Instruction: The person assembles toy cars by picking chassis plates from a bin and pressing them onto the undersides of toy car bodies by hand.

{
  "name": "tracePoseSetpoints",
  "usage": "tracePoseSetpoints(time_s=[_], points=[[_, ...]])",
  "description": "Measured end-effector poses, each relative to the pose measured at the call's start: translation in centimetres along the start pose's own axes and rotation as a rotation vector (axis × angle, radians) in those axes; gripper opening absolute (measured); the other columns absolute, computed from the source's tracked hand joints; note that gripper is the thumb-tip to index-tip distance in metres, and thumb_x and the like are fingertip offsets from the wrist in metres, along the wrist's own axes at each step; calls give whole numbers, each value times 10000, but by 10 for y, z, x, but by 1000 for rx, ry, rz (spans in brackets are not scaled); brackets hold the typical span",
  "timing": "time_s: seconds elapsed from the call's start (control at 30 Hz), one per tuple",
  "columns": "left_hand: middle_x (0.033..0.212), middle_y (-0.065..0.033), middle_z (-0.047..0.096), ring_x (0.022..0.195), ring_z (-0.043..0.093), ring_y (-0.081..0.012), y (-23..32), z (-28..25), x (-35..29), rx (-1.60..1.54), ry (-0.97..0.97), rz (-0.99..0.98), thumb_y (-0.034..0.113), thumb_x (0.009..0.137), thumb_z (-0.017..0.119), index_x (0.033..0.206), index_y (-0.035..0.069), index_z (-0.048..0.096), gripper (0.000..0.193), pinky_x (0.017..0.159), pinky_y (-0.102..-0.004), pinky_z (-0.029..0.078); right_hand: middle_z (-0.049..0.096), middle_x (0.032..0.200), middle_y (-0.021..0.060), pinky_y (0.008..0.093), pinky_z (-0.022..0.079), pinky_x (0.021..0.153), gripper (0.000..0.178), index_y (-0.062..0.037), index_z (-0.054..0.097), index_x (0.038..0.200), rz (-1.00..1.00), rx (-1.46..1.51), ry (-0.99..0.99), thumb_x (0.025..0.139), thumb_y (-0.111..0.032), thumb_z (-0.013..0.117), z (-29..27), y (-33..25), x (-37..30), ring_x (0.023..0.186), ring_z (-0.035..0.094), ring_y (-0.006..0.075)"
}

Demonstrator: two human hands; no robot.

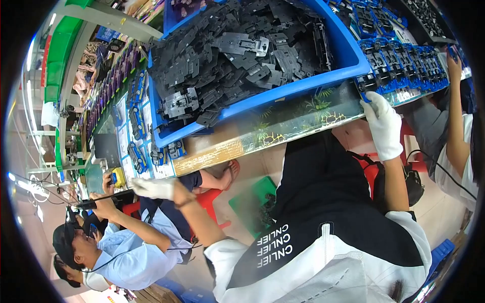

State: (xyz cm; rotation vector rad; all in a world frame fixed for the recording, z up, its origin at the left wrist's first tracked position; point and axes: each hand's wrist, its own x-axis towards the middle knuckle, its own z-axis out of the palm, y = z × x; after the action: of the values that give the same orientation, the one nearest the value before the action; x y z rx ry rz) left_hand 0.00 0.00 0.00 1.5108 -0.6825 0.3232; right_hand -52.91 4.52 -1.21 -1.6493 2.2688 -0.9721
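Observation:
My right hand [385,127], in a white glove, is at the table's edge on the right. Its fingertips are closed on the near end of a blue toy car [362,91], beside rows of upturned blue toy cars [401,65] with black undersides. My left hand [154,189], also white-gloved, reaches out at the left, by the table's edge. Motion smears its fingers, so whether they hold anything is not visible. Between and beyond my hands stands a large blue bin [283,95] heaped with black plastic car chassis plates [242,44].
More blue cars [136,123] lie along the table [212,156] left of the bin. A person in a light blue shirt [136,260] works at the left with a dark tool [103,202]. Another person's arm [454,111] is at the right. A green crate [252,202] sits below.

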Motion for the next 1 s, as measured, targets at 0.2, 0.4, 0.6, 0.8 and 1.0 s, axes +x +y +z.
tracePoseSetpoints(time_s=[0.2, 0.4, 0.6, 0.8, 1.0], points=[[984, -136, 631, 849, 621, -205, 130, -8, -239, -865, -1384, -555, 285, 979, 421, 1169, -9, 520, 363, 754, -278, 506, 612, 777, 70, 342, 456, 550, 195, -78, 609, 963, -428, -72, 112, 782, -83, 681, -19, 14, -34, 607, 581, 250], [1384, -158, 401, 1208, 463, -331, 179, 0, -315, -1154, -1581, -1734, 837, 712, 323, 1426, 127, 257, 1008, 1030, -460, 356, 505, 601, 49, 379, 368, 480, 397, -99, 590, 894, -680, -12, -193, 568, -103, 817, -54, -2, -84, 500, 490, 247], [1061, -113, 593, 1031, 576, -317, 170, -9, -283, -1164, -1109, -1851, 856, 630, 435, 1239, 123, 459, 953, 907, -602, 442, 528, 592, 25, 366, 386, 474, 395, -103, 634, 917, -967, 176, -443, 558, -135, 796, -59, -37, -39, 502, 538, 221], [1054, -118, 595, 1021, 574, -314, 155, -17, -262, -1098, -983, -1833, 826, 708, 399, 1199, 121, 495, 865, 905, -623, 435, 590, 1003, 74, 357, 475, 752, 293, -111, 624, 973, -1096, -319, 99, 681, -83, 613, -60, -119, 82, 900, 585, 266], [1042, -137, 596, 1001, 581, -328, 157, -23, -257, -1061, -1032, -1872, 785, 779, 360, 1196, 97, 502, 816, 876, -604, 463, 569, 1103, 68, 334, 460, 854, 199, -102, 651, 860, -1409, -520, 8, 662, -72, 650, -12, -129, 177, 1015, 559, 249]])
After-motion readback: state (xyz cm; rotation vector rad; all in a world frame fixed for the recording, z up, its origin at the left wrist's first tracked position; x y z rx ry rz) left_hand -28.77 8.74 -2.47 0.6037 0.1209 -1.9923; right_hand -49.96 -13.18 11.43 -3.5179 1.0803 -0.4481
